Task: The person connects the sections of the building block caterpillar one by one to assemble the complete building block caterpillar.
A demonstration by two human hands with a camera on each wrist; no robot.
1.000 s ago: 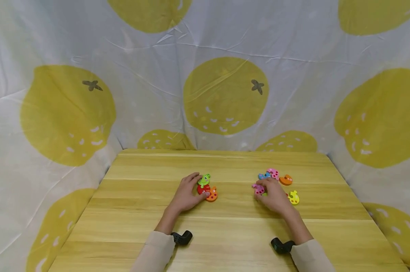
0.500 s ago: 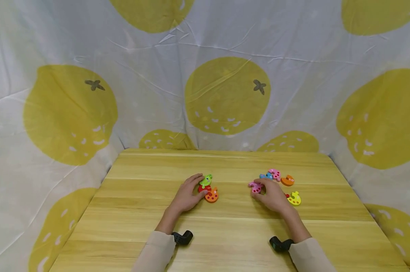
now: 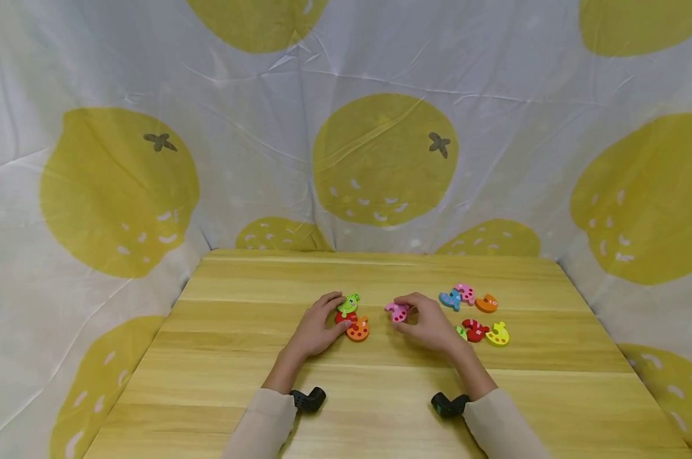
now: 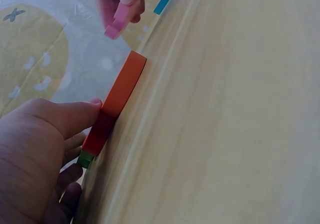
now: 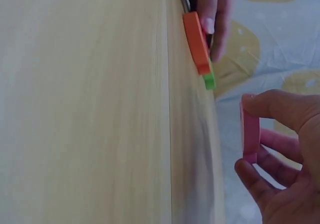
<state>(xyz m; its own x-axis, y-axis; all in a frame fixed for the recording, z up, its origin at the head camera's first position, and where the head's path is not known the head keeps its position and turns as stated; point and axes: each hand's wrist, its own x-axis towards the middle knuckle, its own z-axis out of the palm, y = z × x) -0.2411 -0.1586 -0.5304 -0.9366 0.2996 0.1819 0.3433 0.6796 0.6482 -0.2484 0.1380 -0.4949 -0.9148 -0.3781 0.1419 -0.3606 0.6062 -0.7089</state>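
Observation:
My right hand (image 3: 432,322) pinches a pink dotted puzzle piece (image 3: 397,312) between thumb and fingers; in the right wrist view this pink piece (image 5: 251,134) is raised off the tabletop. On the left, three joined puzzle pieces lie on the table: a green head piece with a face (image 3: 349,304), a red piece (image 3: 344,317) partly hidden, and an orange piece (image 3: 358,329) numbered 3. My left hand (image 3: 316,325) holds this group from its left side, thumb at the red and orange pieces (image 4: 124,84), other fingers by the green one (image 4: 85,159).
To the right on the wooden table (image 3: 265,370) lie more puzzle pieces: blue (image 3: 451,299), pink (image 3: 465,293), orange numbered 10 (image 3: 486,303), red (image 3: 474,330), yellow (image 3: 497,334), and a green one (image 3: 462,332) partly behind my right wrist. A lemon-print cloth (image 3: 374,70) hangs behind.
My right hand has carried the pink piece leftward, away from the right-hand pieces toward the joined group. The red and green pieces it covered now show. My left hand stays in place.

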